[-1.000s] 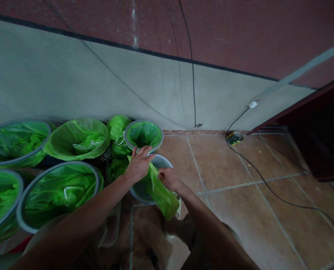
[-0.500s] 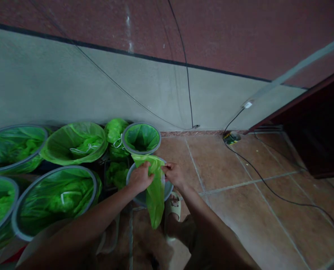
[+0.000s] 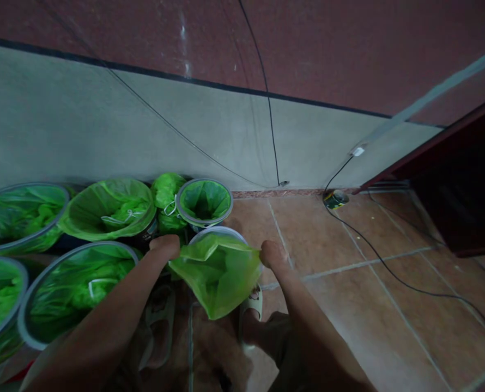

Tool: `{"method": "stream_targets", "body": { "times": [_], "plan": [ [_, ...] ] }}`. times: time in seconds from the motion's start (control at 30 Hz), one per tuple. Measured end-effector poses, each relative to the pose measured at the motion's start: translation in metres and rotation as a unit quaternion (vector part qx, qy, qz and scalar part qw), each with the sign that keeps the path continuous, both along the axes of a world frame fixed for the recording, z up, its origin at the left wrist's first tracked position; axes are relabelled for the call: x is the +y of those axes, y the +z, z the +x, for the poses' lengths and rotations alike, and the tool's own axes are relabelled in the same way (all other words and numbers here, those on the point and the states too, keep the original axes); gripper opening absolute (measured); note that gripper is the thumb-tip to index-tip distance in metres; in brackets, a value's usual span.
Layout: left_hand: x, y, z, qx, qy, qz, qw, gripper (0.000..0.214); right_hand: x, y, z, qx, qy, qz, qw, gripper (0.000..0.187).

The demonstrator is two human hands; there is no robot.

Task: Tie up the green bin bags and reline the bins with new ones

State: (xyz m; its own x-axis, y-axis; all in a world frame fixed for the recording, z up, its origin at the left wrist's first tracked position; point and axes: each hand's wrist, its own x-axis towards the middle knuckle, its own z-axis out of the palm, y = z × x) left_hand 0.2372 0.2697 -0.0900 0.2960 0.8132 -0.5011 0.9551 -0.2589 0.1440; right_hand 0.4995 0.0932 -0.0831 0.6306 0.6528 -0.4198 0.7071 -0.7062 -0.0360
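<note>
A green plastic bag (image 3: 222,275) is stretched wide between my two hands, its mouth facing up. My left hand (image 3: 165,248) is closed on the bag's left edge. At the opposite edge, my right hand (image 3: 272,253) grips the plastic with fingers closed. Behind and below the bag stands a light-coloured bin (image 3: 218,231); only its back rim shows, the rest being covered by the bag. Just beyond it, against the wall, is a small bin (image 3: 205,220) lined with a green bag.
Several larger bins, such as one with a grey rim (image 3: 79,251), hold green bags at left. A tied green bag (image 3: 168,190) sits by the wall. A can (image 3: 335,199) and a black cable (image 3: 383,261) lie on the tiled floor (image 3: 349,321) at right. Slippered feet (image 3: 250,316) are below.
My hands have moved apart, left hand leftward and right hand rightward. The green bag, narrow and hanging before, is now spread open over the light bin.
</note>
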Motion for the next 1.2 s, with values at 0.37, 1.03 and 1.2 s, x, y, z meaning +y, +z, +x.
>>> {"method": "stream_targets", "body": {
  "times": [0.37, 1.03, 1.2],
  "plan": [
    [-0.073, -0.016, 0.043, -0.071, -0.181, 0.115, 0.974, 0.079, 0.019, -0.039, -0.051, -0.025, 0.172, 0.181, 0.968, 0.046],
    [0.024, -0.055, 0.034, -0.349, 0.061, -0.113, 0.928, 0.034, 0.071, -0.094, 0.015, 0.425, 0.046, 0.299, 0.853, 0.035],
    [0.034, -0.069, 0.028, -0.334, 0.097, -0.096, 0.933, 0.028, 0.089, -0.100, 0.023, 0.287, 0.085, 0.262, 0.918, 0.032]
  ]
}}
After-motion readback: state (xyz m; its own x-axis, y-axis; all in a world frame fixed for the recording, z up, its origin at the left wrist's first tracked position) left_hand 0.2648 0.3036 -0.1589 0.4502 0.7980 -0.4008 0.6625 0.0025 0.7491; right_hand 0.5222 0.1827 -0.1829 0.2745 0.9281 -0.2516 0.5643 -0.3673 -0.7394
